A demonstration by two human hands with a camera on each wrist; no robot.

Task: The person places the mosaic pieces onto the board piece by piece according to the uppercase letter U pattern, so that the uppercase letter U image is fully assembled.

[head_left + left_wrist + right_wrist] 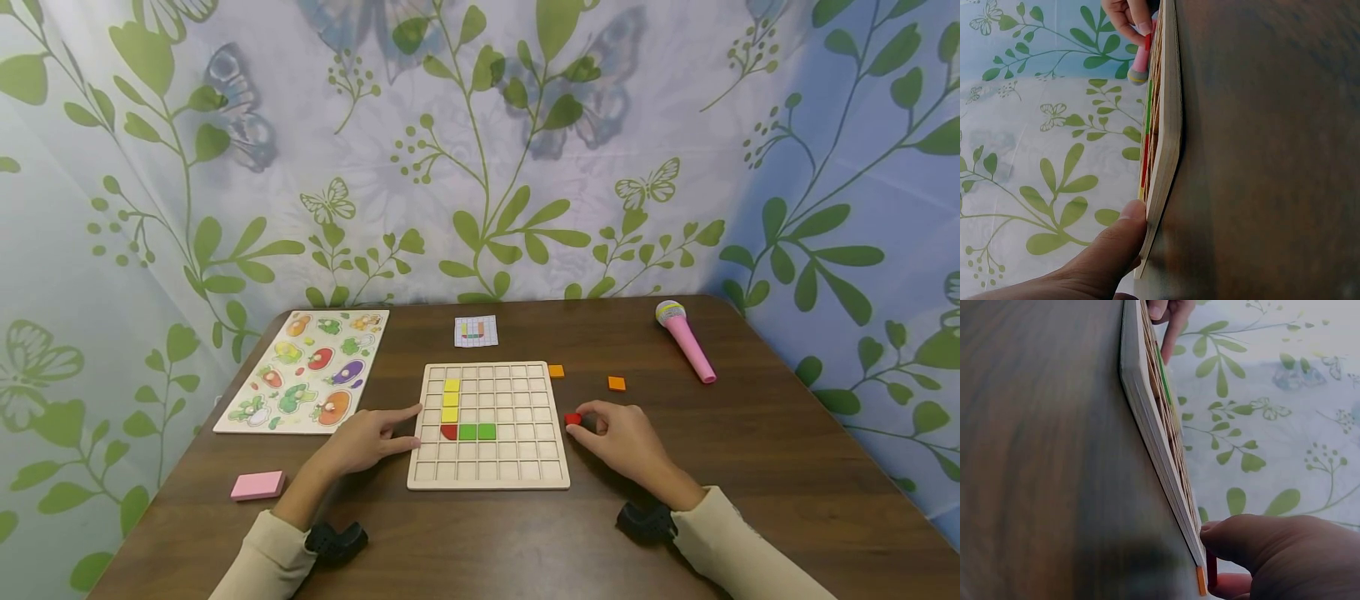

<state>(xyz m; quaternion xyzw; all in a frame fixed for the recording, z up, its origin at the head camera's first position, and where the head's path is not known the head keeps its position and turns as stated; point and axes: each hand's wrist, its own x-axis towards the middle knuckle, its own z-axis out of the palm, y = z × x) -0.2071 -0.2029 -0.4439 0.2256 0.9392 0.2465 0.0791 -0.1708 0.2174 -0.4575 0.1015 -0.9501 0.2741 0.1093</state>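
Note:
A wooden grid board (pixel 487 471) lies on the table, holding a column of yellow tiles (pixel 450 400), a red rounded tile (pixel 448 432) and two green tiles (pixel 477 432). Thumb and index finger of my left hand (pixel 363 442) touch the board's left edge; in the left wrist view the thumb (pixel 1124 234) presses against its side. Just off the board's right edge, my right hand (pixel 626 437) pinches a red tile (pixel 572 419) between thumb and fingers. The right wrist view shows this red tile (pixel 1212 569) edge-on.
Orange tiles (pixel 617 383) lie right of the board. Behind it is a small pattern card (pixel 476 331) with a coloured U shape. A vegetable puzzle board (pixel 300 375) and a pink block (pixel 258 485) are at left, a pink toy microphone (pixel 688 343) at back right.

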